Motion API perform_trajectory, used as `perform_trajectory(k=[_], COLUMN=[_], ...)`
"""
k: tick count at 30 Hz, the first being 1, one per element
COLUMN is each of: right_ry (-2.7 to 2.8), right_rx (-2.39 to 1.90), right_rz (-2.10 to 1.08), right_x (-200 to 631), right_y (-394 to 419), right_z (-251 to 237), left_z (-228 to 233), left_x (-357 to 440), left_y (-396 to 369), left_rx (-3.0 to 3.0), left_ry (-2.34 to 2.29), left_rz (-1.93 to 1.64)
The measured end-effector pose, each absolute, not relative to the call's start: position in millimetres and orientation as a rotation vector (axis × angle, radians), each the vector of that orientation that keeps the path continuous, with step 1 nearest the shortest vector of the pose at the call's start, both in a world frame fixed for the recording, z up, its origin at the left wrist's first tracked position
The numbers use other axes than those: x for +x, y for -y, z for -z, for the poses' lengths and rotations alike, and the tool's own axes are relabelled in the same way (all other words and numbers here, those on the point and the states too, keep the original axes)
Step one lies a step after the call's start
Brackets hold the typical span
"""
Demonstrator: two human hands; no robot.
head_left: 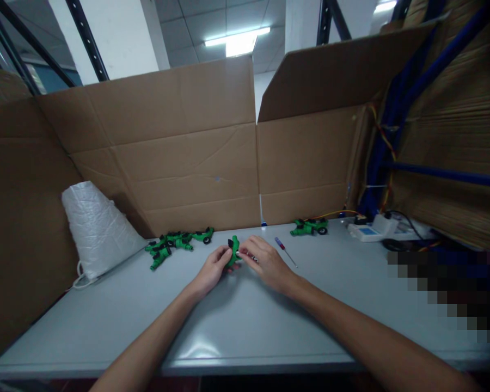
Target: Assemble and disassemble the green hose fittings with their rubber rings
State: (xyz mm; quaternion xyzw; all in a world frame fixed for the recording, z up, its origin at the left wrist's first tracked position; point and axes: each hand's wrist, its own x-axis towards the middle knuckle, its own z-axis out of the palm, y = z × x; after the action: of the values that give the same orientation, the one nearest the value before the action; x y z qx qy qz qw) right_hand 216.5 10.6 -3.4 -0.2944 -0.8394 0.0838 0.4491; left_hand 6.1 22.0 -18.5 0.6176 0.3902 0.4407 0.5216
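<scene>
Over the middle of the table, my left hand (215, 267) is closed around a green toy vehicle body (234, 249) with a black part on its upper left side. Close against its right side, my right hand (265, 260) pinches something small; a bit of white and dark shows between the fingers, too little to name. A screwdriver (286, 252) with a red and blue handle lies just beyond my right hand. Several green toy vehicles (175, 241) with black parts are grouped to the left. Another green toy vehicle (309, 227) with a black wheel rests near the back, right of centre.
A white wrapped bundle (98, 228) with a cord leans at the left. Cardboard walls (188, 158) enclose the back and sides of the grey table (212, 337). At the back right are a power strip (408, 227) with cables and a blue metal frame (386, 141).
</scene>
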Motion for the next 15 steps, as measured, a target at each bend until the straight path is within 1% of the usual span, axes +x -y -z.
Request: perform_trajectory(k=[15], right_ry=[2.086], right_rx=[-0.732], right_rz=[-0.174], right_x=[217.4], right_y=[-16.7], right_z=[5.6], left_z=[16.1], left_x=[9.3], left_y=[-21.0], left_rx=[1.554], left_ry=[-0.933], left_rz=[-1.108])
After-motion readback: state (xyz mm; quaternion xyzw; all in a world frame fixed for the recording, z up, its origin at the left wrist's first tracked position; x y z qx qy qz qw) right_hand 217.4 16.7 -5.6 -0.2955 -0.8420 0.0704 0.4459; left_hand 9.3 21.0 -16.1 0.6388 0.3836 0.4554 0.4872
